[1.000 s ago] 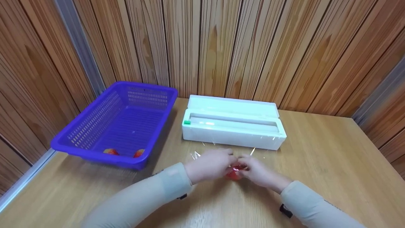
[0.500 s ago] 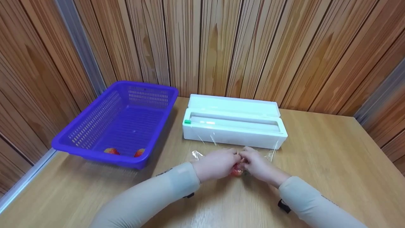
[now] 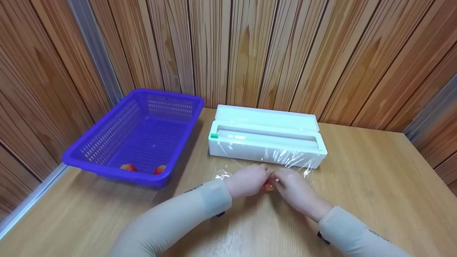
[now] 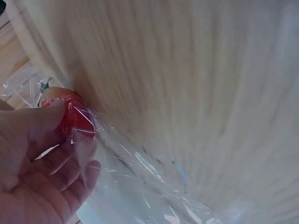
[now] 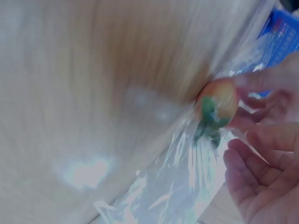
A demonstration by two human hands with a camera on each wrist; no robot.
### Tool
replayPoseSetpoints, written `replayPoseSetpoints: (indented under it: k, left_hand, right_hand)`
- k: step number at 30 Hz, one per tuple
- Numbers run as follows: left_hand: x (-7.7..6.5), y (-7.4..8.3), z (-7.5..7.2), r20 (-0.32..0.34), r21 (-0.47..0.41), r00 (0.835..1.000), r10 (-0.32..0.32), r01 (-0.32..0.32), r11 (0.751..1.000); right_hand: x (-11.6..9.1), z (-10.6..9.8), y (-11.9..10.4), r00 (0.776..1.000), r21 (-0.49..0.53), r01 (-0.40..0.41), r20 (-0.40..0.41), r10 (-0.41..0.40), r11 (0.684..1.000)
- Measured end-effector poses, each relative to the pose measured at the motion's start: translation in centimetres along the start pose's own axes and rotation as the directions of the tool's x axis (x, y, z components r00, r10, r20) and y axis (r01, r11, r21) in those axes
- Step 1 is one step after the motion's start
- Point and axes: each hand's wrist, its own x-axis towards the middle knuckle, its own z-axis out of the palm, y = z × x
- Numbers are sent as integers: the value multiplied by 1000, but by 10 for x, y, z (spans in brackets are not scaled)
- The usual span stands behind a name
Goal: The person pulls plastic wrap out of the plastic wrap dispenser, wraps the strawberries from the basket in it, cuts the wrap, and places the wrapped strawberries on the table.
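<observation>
A strawberry (image 5: 220, 99), red and yellowish with green leaves, lies on the table in clear plastic wrap (image 5: 173, 186). My left hand (image 3: 248, 180) holds it through the film; in the left wrist view, the thumb presses on the red side of the strawberry (image 4: 74, 114). Close beside it, my right hand (image 3: 296, 189) has its fingers bent and pinches the wrap near the leafy end. The fingertips of both hands almost meet, and they hide most of the strawberry in the head view. Creased wrap (image 3: 285, 155) stretches from the hands to the white box (image 3: 267, 151).
The white box stands behind the hands with its lid up and a roll of film (image 3: 267, 138) inside. A green slider (image 3: 214, 135) sits at its left end. To the left, a purple basket (image 3: 185, 139) holds two strawberries (image 3: 160, 169). Wooden panels (image 3: 271, 53) back the table.
Both hands have moved slightly away from the body, toward the box, with the strawberry between them. The wrap in front of the box shows more creases now.
</observation>
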Motion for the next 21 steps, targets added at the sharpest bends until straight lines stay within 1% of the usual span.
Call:
replayPoseSetpoints:
  k: [3, 5, 7, 9, 12, 14, 15, 16, 17, 18, 19, 20, 21]
  left_hand:
    - [3, -5, 1, 6, -45, 1000, -1, 1, 999]
    - [4, -7, 2, 16, -90, 1000, -9, 11, 996]
    - [5, -9, 3, 16, -114, 1000, -16, 17, 993]
    - [5, -11, 3, 16, -133, 1000, -24, 25, 991]
    - [5, -14, 2, 33, -119, 999, -34, 38, 992]
    - [4, -15, 1, 75, -176, 994, -77, 89, 980]
    - [4, -16, 1, 99, -218, 990, -103, 123, 968]
    - [2, -17, 1, 114, -231, 987, -111, 135, 964]
    - [1, -19, 2, 130, -259, 984, -124, 154, 954]
    - [0, -20, 3, 132, -288, 983, -127, 160, 944]
    - [0, -21, 3, 129, -305, 984, -122, 157, 939]
    - [-1, -23, 3, 124, -306, 986, -110, 144, 941]
    - [-2, -25, 4, 111, -287, 990, -90, 119, 951]
  right_hand:
    - [-1, 5, 1, 999, 8, 33, 25, -33, 999]
    - [-1, 8, 3, 999, 10, 25, 47, -25, 1000]
    - [0, 11, 5, 998, 7, 14, 59, -15, 1000]
    - [1, 13, 7, 998, 2, 7, 64, -7, 1000]
    - [4, 15, 9, 998, -7, 23, 60, -23, 1000]
    - [6, 17, 9, 998, -29, 41, 54, -40, 999]
    - [8, 17, 9, 997, -46, 51, 53, -49, 998]
    - [9, 18, 9, 997, -66, 62, 51, -58, 996]
    - [10, 18, 8, 997, -82, 67, 52, -63, 994]
    - [12, 19, 8, 997, -97, 67, 51, -62, 993]
    - [13, 19, 7, 997, -111, 64, 53, -58, 992]
    - [14, 19, 7, 997, -116, 59, 57, -52, 992]
    - [15, 18, 6, 997, -116, 48, 66, -40, 992]
